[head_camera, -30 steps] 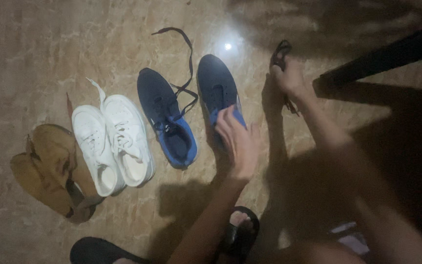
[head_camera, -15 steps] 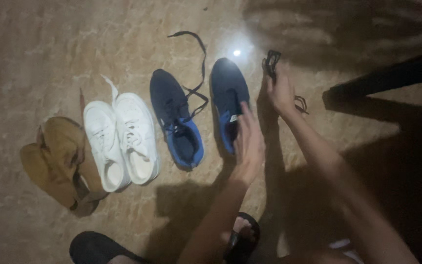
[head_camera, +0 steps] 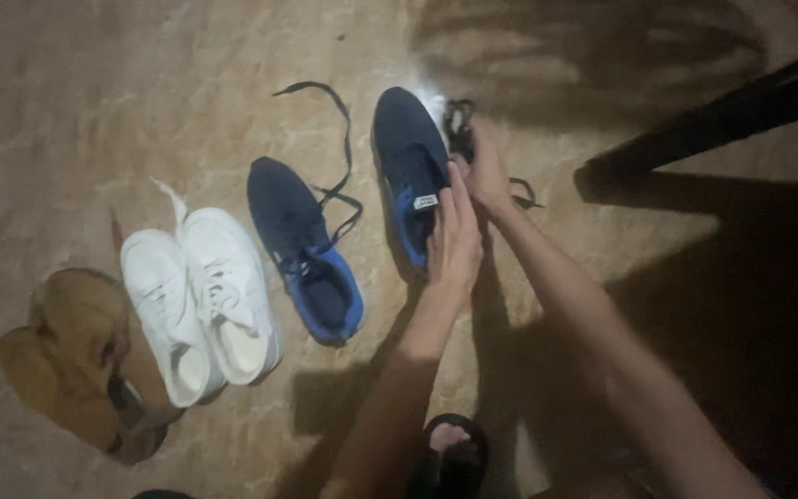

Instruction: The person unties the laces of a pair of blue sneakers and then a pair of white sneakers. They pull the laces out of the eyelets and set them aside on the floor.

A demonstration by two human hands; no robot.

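Two dark blue sneakers lie on a marbled floor. The right sneaker (head_camera: 408,152) has no lace; my left hand (head_camera: 454,236) rests along its right side near the tongue. My right hand (head_camera: 487,166) is closed on a bunched black shoelace (head_camera: 459,120) just beside that shoe's right edge. The left blue sneaker (head_camera: 302,245) keeps its black lace, which trails loose (head_camera: 339,139) up and away over the floor.
A pair of white sneakers (head_camera: 200,300) sits left of the blue ones, and tan shoes (head_camera: 71,356) lie at the far left. A dark slanted bar (head_camera: 713,115) crosses the upper right. My foot in a black sandal (head_camera: 450,453) shows at the bottom.
My right hand carried the black lace leftward to the right blue sneaker. My left hand slid up along that shoe's side. The view shifted slightly.
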